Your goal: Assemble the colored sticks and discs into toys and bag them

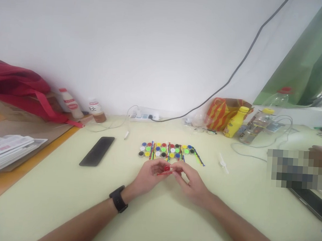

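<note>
My left hand (149, 176), with a black watch on its wrist, has its fingers curled round a small red piece (167, 168). A thin red strip (163, 173) reaches from my left thumb towards the right fingertips. My right hand (191, 182) meets it from the other side, thumb and forefinger pinched on the red piece's edge. Just beyond both hands lie rows of small round coloured caps (163, 149), blue, green, yellow, red, white and black. Between the groups of caps are thin coloured strips (199, 157).
A black phone (97, 151) lies on the left, a white plastic item (223, 163) on the right. Bottles (236, 121), a striped bag (217, 111) and a power strip (145, 116) line the wall. At far right, another person's hand (321, 159) is near a dark device (312, 204).
</note>
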Action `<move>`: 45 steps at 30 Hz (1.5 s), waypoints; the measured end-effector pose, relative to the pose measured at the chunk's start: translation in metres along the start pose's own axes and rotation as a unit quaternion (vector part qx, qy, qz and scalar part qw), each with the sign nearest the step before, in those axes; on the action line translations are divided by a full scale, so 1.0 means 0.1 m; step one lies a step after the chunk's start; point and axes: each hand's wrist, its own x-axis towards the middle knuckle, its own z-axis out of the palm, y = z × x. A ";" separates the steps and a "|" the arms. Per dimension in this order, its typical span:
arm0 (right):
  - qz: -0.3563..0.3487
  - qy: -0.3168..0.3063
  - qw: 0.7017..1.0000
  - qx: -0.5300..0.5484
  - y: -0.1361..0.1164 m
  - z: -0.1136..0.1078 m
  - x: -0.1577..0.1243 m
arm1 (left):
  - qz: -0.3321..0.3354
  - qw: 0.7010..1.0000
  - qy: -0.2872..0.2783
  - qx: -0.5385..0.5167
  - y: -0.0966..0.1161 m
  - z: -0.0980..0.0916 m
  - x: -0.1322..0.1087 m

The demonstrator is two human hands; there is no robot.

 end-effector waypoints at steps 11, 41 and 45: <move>0.009 0.016 1.000 -0.001 0.07 -0.01 0.01 | 0.069 0.995 -0.014 0.074 0.07 0.05 -0.05; 0.099 0.017 0.994 0.031 0.10 -0.13 0.09 | 0.239 0.916 -0.041 0.319 0.10 -0.05 -0.06; 0.090 0.030 0.995 0.030 0.10 -0.14 0.10 | 0.217 0.937 -0.023 0.273 0.15 -0.02 -0.07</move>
